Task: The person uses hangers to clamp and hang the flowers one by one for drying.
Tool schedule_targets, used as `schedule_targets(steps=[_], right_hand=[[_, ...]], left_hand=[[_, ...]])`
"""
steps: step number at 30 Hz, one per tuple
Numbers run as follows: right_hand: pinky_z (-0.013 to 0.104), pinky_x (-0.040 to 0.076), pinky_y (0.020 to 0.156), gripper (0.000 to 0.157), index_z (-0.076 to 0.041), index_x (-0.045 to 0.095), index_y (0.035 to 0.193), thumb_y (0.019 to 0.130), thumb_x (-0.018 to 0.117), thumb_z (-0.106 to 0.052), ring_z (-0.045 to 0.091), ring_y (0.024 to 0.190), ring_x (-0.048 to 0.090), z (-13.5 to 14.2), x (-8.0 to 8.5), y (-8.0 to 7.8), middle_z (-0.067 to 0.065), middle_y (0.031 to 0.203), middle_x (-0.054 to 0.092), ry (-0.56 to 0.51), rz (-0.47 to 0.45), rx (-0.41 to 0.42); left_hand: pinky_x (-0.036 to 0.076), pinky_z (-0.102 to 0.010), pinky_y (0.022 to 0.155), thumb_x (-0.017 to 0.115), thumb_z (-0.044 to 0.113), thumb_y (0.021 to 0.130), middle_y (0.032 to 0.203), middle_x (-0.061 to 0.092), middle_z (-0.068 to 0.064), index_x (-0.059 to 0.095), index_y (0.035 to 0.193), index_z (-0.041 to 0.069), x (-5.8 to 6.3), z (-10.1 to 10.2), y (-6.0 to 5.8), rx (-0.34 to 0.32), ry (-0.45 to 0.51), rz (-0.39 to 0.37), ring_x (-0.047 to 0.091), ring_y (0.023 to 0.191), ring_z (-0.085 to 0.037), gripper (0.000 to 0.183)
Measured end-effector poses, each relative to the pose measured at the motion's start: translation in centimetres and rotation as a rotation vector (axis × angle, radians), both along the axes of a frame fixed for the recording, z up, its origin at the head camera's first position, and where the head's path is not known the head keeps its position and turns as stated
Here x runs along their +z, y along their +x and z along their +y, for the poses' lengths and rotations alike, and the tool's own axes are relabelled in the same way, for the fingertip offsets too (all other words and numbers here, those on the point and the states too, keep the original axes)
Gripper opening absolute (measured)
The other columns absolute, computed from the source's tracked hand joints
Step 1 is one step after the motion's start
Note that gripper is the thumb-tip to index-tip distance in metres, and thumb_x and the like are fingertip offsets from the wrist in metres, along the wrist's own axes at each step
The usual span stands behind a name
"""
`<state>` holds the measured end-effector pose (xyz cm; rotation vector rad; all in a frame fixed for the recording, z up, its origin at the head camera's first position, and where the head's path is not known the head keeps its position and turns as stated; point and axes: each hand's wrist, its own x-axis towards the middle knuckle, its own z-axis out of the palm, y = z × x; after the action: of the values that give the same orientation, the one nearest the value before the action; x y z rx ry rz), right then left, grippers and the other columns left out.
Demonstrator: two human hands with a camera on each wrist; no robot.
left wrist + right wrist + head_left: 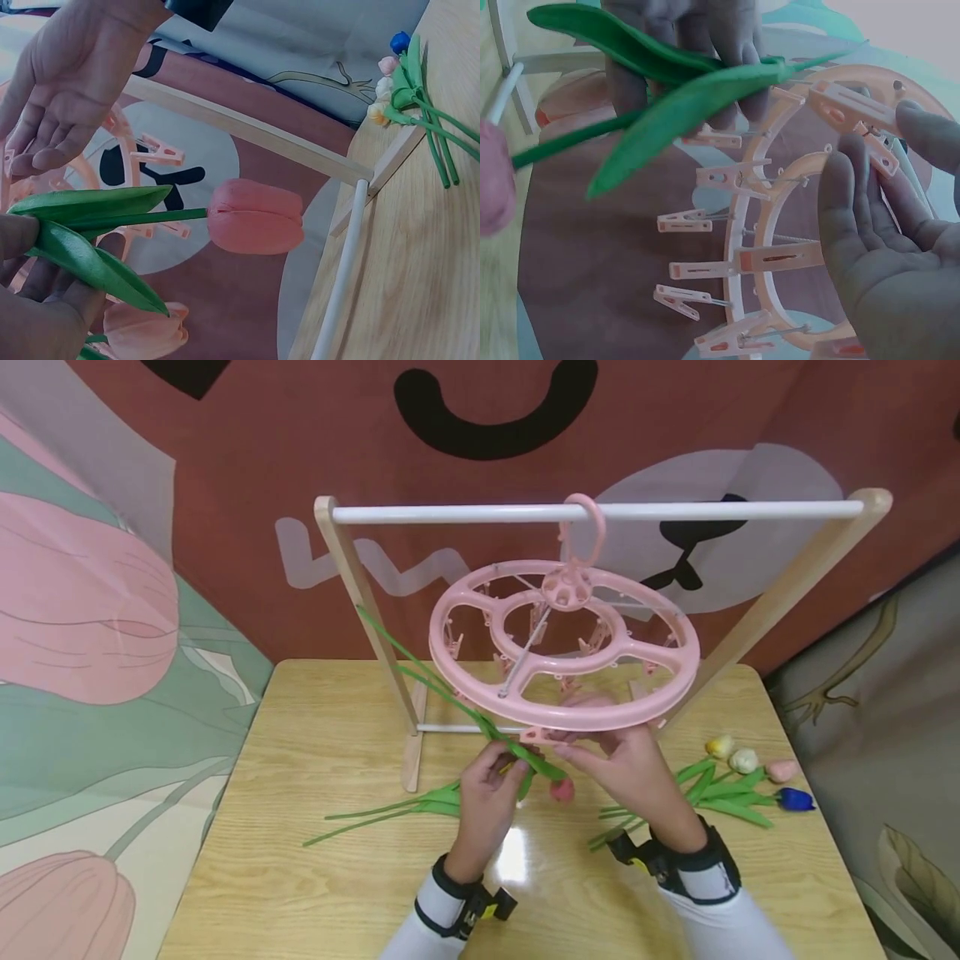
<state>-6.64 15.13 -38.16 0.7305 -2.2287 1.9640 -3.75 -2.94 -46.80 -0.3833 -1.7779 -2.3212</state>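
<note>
My left hand (pixel 487 797) pinches an artificial pink tulip (pixel 255 217) by its stem and green leaves. The blossom points to the right and the stem slants up to the left in the head view. My right hand (pixel 630 768), at the near rim of a round pink clip hanger (pixel 622 717), pinches a pink clothespin (pixel 851 105) between thumb and fingers. The tulip's leaves are close to that clothespin. Whether the pin's jaws are spread cannot be told. Several other clothespins (pixel 686 221) hang around the hanger's rings.
The hanger hooks over the white bar (pixel 450 514) of a wooden-sided rack (pixel 780 585) on the wooden table (pixel 247 877). Several tulips (pixel 720 789) with yellow, white, pink and blue blossoms lie at right. More green stems (pixel 375 814) lie left; a peach tulip (pixel 142 330) shows below my left hand.
</note>
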Motion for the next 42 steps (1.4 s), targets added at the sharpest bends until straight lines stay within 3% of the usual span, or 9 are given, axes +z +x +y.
schedule_targets(steps=[12,22,27,31,36,42], right_hand=[[0.023,0.06,0.092,0.036,0.005,0.066,0.116,0.082,0.075,0.017,0.01,0.094,0.07,-0.9,-0.2,-0.4,-0.004,0.108,0.072,-0.019,0.057,-0.021],[0.02,0.059,0.09,0.037,0.008,0.064,0.118,0.083,0.074,0.018,0.009,0.093,0.065,-1.3,-0.5,-0.3,-0.005,0.108,0.07,-0.04,0.037,-0.041],[0.02,0.059,0.089,0.041,0.006,0.064,0.119,0.081,0.076,0.017,0.011,0.088,0.065,-1.3,-0.5,-0.3,0.001,0.102,0.07,-0.01,0.031,-0.058],[0.019,0.058,0.082,0.039,0.003,0.065,0.116,0.082,0.077,0.015,0.011,0.077,0.064,-1.4,-0.7,-0.3,0.006,0.088,0.068,0.03,0.035,-0.07],[0.019,0.054,0.067,0.035,0.0,0.066,0.114,0.083,0.076,0.013,0.01,0.071,0.057,-1.4,-0.9,-0.2,0.002,0.082,0.058,0.05,0.029,-0.086],[0.019,0.053,0.063,0.038,0.001,0.065,0.119,0.085,0.074,0.014,0.009,0.072,0.056,-1.5,-1.3,0.0,-0.002,0.086,0.059,0.018,0.021,-0.086]], left_hand=[[0.063,-0.028,0.09,0.062,-0.007,0.097,0.119,0.064,-0.03,0.064,0.122,-0.011,0.0,0.3,-0.2,0.038,-0.058,0.014,0.067,0.106,-0.01,0.025],[0.062,-0.026,0.089,0.063,-0.01,0.094,0.118,0.064,-0.031,0.066,0.121,-0.01,0.1,0.5,-0.4,0.061,-0.064,0.021,0.066,0.105,-0.011,0.026],[0.063,-0.03,0.091,0.064,-0.009,0.095,0.118,0.065,-0.03,0.066,0.12,-0.009,0.1,0.4,-0.4,0.065,-0.073,0.019,0.067,0.105,-0.012,0.025],[0.063,-0.035,0.094,0.066,-0.005,0.095,0.12,0.066,-0.025,0.066,0.123,-0.006,0.1,0.2,-0.5,0.064,-0.089,0.02,0.068,0.106,-0.013,0.028],[0.062,-0.035,0.094,0.07,-0.004,0.093,0.122,0.068,-0.02,0.066,0.125,-0.002,0.1,-0.2,-0.4,0.077,-0.112,0.031,0.068,0.105,-0.013,0.033],[0.062,-0.036,0.091,0.072,-0.007,0.09,0.116,0.067,-0.023,0.065,0.121,-0.004,0.0,-0.8,-0.4,0.097,-0.131,0.112,0.067,0.102,-0.016,0.032]])
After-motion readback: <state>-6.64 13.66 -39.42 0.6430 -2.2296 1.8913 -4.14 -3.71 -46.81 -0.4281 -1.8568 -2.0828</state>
